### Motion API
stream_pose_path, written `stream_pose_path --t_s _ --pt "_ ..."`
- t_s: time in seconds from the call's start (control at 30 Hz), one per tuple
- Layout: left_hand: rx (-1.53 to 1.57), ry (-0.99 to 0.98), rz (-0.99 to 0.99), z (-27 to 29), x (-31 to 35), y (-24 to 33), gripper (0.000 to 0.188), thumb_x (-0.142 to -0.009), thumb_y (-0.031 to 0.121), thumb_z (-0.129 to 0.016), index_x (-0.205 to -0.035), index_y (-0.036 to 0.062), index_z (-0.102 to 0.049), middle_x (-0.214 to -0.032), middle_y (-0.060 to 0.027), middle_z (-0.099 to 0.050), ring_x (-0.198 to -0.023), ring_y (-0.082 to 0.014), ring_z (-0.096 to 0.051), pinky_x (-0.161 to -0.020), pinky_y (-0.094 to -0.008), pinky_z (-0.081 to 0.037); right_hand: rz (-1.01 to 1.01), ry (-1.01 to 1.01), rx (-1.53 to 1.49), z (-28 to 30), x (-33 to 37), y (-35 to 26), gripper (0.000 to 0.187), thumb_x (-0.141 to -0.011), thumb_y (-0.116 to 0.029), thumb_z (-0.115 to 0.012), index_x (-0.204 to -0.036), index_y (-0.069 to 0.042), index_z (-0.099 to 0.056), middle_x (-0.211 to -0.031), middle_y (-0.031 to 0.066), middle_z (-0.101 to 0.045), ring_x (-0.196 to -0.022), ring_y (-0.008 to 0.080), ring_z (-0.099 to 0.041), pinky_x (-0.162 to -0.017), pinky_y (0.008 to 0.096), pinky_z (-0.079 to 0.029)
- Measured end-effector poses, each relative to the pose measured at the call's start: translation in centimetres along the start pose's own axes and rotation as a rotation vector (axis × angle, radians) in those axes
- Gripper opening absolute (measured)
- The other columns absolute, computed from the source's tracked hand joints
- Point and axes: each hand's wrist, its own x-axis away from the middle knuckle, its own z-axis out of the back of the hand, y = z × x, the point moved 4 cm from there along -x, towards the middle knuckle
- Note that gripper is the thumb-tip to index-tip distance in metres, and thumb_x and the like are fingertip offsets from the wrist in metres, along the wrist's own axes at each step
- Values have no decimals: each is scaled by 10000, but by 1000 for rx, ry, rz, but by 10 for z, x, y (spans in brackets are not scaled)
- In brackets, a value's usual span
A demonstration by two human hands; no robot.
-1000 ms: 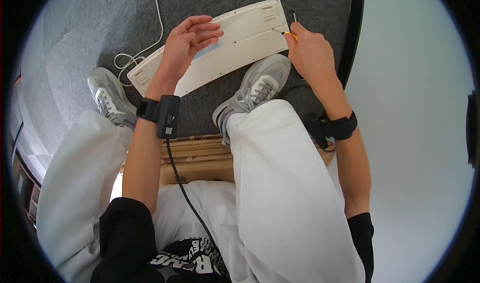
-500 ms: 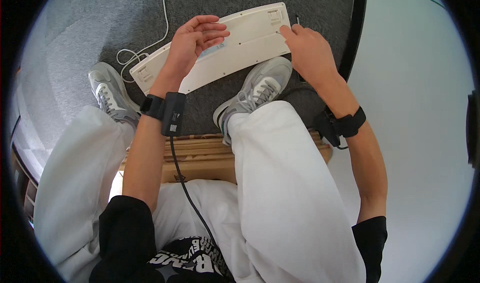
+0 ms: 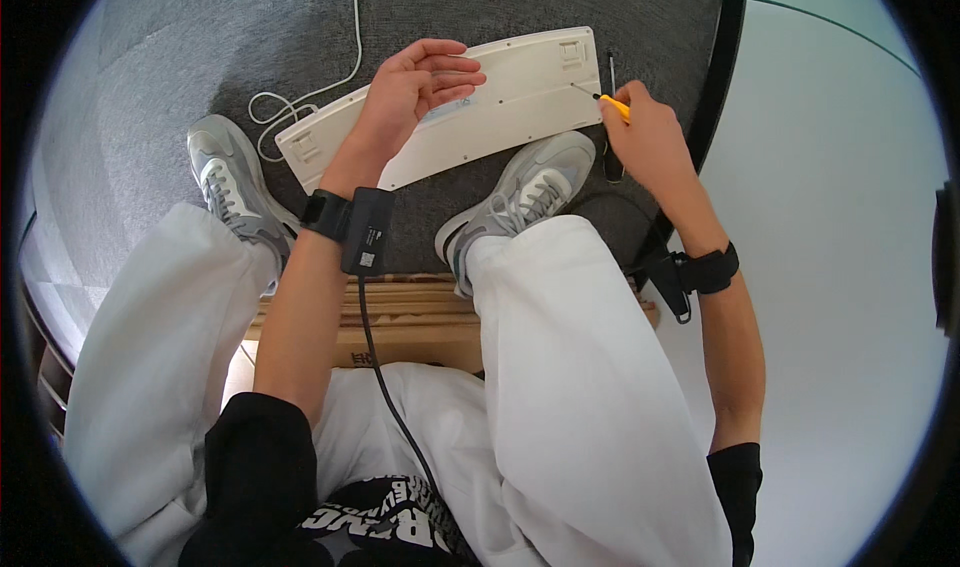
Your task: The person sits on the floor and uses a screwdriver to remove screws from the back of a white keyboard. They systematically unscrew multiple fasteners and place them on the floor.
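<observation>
Keyboard (image 3: 535,72) upside down on grey carpet (image 3: 440,7), upper ctr of frame, aslant, R end higher in pic; small screws (image 3: 500,101) dotted over its underside. R hand (image 3: 650,145), upper R of ctr: grip closed, pinching yellow handle of driver (image 3: 616,108); shaft reaches L over keyboard's R end, tip at or just above a spot below the R flip foot (image 3: 571,54) — contact too small to tell. L hand (image 3: 418,89), upper ctr: grip loosely spread, fingers half-curled over mid keyboard, nothing seen in it; can't tell if it's pressing down. Driver looks well tilted; my read: stand it up sq. to the panel, seat tip fully, push down while turning, else it may slip & chew the head. L hand prob. best flat on the panel to brace vs. twist, clear of tip. 2nd tool (image 3: 613,165), black handle, lies just R of keyboard, nr R hand — don't knock it. Cable (image 3: 358,29) loops at upper L. R shoe (image 3: 553,172) v. close to lower edge; careful not to nudge keyboard mid-turn.
</observation>
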Motion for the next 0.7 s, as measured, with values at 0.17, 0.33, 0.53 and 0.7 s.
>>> stream_pose_path --t_s 0.17,0.33,0.53,0.7 --pt "95 24 92 5 -3 10 385 -932 -63 -316 -1249 -88 -533 -1219 -221 -623 -1116 -271 -660 -974 -331 -569 -128 -93 -58 5 -20 7 348 -937 -273 -571 -975 39 -718 -885 255 -707 -857 416 -693 -797 456 -544" --pt "-532 114 116 19 -6 39 263 -944 111 -455 -1007 -32 -667 -945 -103 -686 -865 -172 -650 -785 -269 -532 -113 -41 67 7 -24 0 341 -910 -275 -576 -987 15 -739 -918 251 -717 -880 431 -700 -825 481 -564" --pt "-1192 296 -12 29 -13 62 285 -915 190 -528 -962 -33 -698 -833 -79 -684 -794 -182 -635 -754 -323 -504 -124 -12 138 6 -18 -9 310 -924 -266 -567 -976 -7 -729 -896 230 -722 -852 419 -706 -800 476 -572" --pt "-1145 295 -108 36 -30 62 287 -916 170 -535 -1056 -20 -699 -929 -130 -718 -855 -242 -673 -796 -353 -524 -111 31 113 5 -12 -9 288 -942 -272 -587 -885 -11 -694 -832 219 -701 -809 438 -678 -736 487 -548"
